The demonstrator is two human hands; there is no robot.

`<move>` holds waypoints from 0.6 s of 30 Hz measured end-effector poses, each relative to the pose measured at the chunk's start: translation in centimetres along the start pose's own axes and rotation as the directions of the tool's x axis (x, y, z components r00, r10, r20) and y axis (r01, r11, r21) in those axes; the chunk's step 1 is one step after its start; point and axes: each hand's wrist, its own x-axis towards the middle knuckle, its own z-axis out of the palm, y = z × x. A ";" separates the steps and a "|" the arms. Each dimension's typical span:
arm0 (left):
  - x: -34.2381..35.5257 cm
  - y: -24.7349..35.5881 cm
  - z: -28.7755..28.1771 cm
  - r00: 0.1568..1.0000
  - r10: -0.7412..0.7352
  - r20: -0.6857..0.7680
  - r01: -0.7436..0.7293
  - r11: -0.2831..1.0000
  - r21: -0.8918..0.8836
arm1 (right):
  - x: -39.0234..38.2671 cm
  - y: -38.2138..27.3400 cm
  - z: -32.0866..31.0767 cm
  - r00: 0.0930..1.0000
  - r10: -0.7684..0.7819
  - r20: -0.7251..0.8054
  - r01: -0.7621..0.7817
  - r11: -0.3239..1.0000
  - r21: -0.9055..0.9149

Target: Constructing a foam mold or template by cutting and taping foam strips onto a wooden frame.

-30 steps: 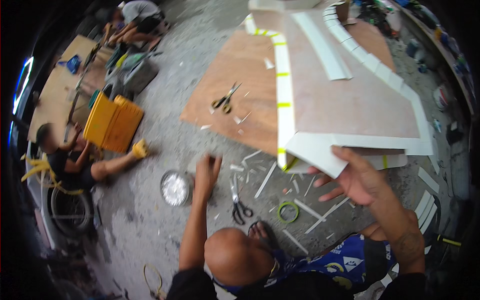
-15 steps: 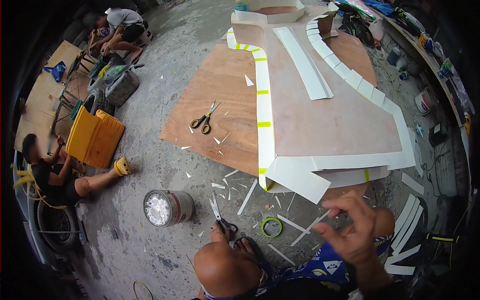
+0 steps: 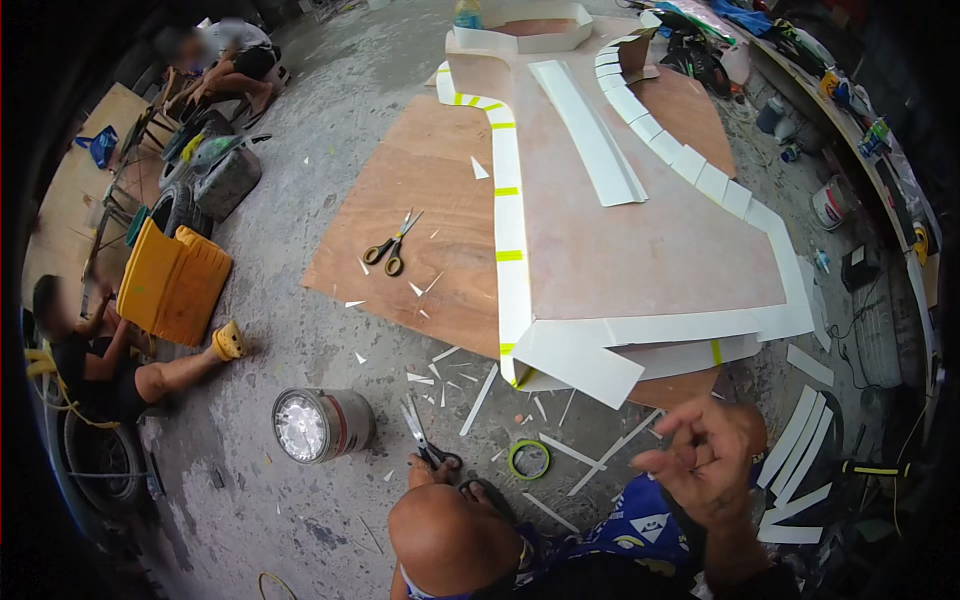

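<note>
Low over the floor, my left hand (image 3: 419,472) is closed on the black-handled scissors (image 3: 432,452), blades apart and pointing away from me. My left knee hides part of that hand and its forearm. Raised above my right thigh, my right hand (image 3: 705,462) has loosely curled fingers, thumb apart, with nothing visible in them. Nearest to it is a large cut-out panel (image 3: 650,250) edged with white strips and yellow tape. One white piece (image 3: 580,362) sticks out at its near corner. Between my hands a roll of yellow-green tape (image 3: 529,459) lies on the floor.
A metal can (image 3: 345,424) stands left of the scissors. A second pair of scissors (image 3: 393,245) rests on the plywood sheet (image 3: 400,190). White strips (image 3: 800,440) lie at right, scraps around. Two people sit at left, one beside a yellow plastic piece (image 3: 175,285).
My right hand's fingers have curled in, and it has turned slightly. The left hand keeps the scissors low by the floor. The whole view has shifted a little.
</note>
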 end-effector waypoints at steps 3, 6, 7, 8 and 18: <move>0.3 1.1 0.0 0.998 0.050 0.041 -0.050 0.999 -0.006 | -0.6 3.3 2.8 0.945 0.314 0.086 -0.301 0.740 0.602; 1.0 1.5 -2.1 0.996 0.080 0.033 -0.080 0.996 0.026 | 2.4 4.1 6.0 0.897 0.367 0.247 -0.371 0.320 0.872; 0.9 1.6 -2.7 0.996 0.085 0.023 -0.085 0.996 0.026 | 3.2 3.8 6.5 0.892 0.355 0.279 -0.356 0.172 0.919; 0.9 1.7 -3.2 0.996 0.090 0.014 -0.090 0.996 0.026 | 3.8 3.7 6.7 0.895 0.348 0.279 -0.352 0.165 0.921; -0.8 1.6 -5.7 0.992 0.090 -0.083 -0.095 0.994 -0.055 | 4.3 2.6 7.4 0.926 0.264 0.271 -0.319 0.160 0.934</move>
